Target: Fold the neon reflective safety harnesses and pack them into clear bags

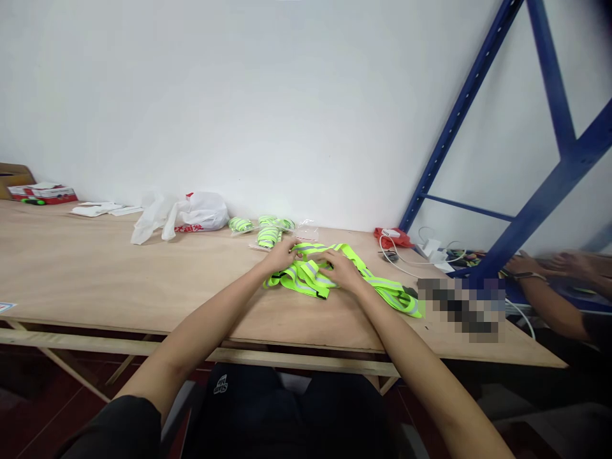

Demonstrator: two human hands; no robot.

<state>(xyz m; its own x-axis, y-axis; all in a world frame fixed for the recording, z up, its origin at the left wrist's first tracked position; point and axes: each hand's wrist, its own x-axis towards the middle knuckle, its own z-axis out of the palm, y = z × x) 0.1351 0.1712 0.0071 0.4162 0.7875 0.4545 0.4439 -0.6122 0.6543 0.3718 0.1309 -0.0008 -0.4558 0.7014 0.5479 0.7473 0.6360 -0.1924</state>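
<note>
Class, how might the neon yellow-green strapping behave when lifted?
Probably floppy: the strapping lies in loose loops and folds. Likely light for its size, since it looks thin and flat. Lifted at one spot, its end would probably trail, as it reaches beyond the right hand.

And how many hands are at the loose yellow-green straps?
2: the left hand at the upper left of the straps, the right hand near their middle.
</note>
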